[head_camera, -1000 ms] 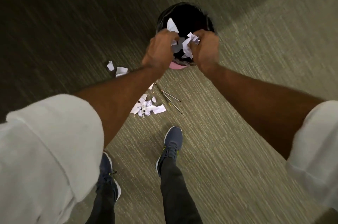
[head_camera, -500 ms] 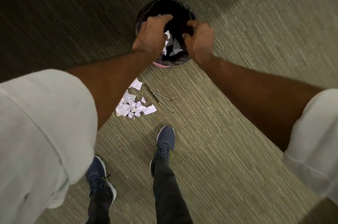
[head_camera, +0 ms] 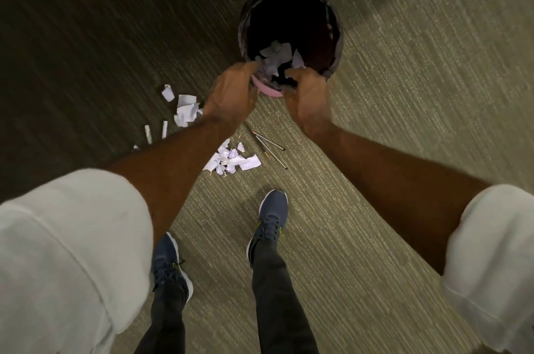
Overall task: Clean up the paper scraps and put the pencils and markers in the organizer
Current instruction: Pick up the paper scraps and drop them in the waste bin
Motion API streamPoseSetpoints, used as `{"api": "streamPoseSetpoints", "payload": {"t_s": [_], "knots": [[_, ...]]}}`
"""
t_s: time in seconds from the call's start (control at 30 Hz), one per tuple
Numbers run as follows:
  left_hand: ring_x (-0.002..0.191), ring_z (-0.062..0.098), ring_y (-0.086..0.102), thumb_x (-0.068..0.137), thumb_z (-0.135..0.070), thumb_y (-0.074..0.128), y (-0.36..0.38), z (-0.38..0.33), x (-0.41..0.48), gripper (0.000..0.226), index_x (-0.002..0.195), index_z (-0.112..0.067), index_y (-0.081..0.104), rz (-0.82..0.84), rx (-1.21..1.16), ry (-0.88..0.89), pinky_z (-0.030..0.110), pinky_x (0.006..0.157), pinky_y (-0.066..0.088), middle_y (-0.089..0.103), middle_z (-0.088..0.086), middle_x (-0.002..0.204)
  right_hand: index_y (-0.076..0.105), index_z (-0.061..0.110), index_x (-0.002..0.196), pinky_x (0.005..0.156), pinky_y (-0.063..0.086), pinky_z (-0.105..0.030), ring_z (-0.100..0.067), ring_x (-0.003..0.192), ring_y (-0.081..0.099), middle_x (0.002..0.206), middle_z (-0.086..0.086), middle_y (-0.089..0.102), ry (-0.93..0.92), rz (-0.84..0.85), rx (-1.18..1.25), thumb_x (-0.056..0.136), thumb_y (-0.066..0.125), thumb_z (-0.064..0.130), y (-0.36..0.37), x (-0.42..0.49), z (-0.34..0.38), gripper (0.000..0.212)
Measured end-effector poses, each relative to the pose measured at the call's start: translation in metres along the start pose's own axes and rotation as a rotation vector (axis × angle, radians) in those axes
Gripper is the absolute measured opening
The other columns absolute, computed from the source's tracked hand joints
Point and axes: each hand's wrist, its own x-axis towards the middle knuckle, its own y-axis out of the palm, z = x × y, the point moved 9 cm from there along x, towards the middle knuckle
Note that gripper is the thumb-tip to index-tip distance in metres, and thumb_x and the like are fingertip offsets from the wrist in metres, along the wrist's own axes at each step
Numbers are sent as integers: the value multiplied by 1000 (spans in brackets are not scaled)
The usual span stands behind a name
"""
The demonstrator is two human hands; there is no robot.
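Paper scraps (head_camera: 274,57): held in both hands a second ago, now inside bin (head_camera: 338,35). Left hand (head_camera: 231,90), right hand (head_camera: 307,93): at near rim; grip cannot be told. Remaining scraps (head_camera: 231,161), pencils (head_camera: 268,147): on floor (head_camera: 375,151), still outstanding.

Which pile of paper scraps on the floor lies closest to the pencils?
The pile nearer the shoes, just beside the pencils; the other pile lies across the forearm.

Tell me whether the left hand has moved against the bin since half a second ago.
Yes. The left hand has drawn back toward the person, from over the mouth of the bin to its near rim.
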Motion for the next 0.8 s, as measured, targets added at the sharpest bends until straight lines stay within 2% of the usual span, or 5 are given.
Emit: {"api": "streamPoseSetpoints", "payload": {"t_s": [0.17, 0.33, 0.47, 0.6, 0.8], "knots": [[125, 30, 60, 95, -12, 64, 12, 68, -44, 47, 140, -14, 52, 59, 66, -91, 44, 106, 50, 62, 13, 134, 60, 13, 136, 106, 45, -28, -23, 122, 60, 134, -8, 63, -80, 117, -79, 93, 66, 15, 58, -41, 23, 43], [139, 24, 49, 97, -14, 61, 17, 128, -94, 50, 145, -11, 49, 86, 64, -146, 35, 120, 36, 55, 9, 146, 61, 15, 135, 99, 51, -33, -26, 114, 64, 131, -9, 62, -125, 241, -99, 93, 63, 8, 111, -82, 45, 43], [136, 31, 51, 96, -15, 63, 27, 164, -126, 52, 145, -11, 48, 114, 102, -177, 41, 116, 40, 56, 14, 143, 59, 12, 136, 100, 49, -35, -30, 116, 62, 131, -13, 60, -127, 329, -98, 91, 62, 7, 150, -109, 51, 45], [132, 32, 54, 93, -11, 64, 48, 195, -148, 49, 141, -10, 54, 110, 83, -200, 39, 113, 40, 59, 14, 140, 62, 13, 131, 102, 48, -33, -29, 120, 61, 134, -10, 59, -90, 361, -126, 90, 66, 8, 186, -127, 41, 41], [137, 27, 47, 95, -15, 62, 107, 232, -166, 49, 143, -11, 51, 220, 50, -209, 41, 116, 38, 52, 11, 145, 57, 12, 139, 110, 33, -26, -27, 130, 53, 142, -11, 54, -78, 385, -170, 92, 64, 13, 242, -139, 8, 48]]}}
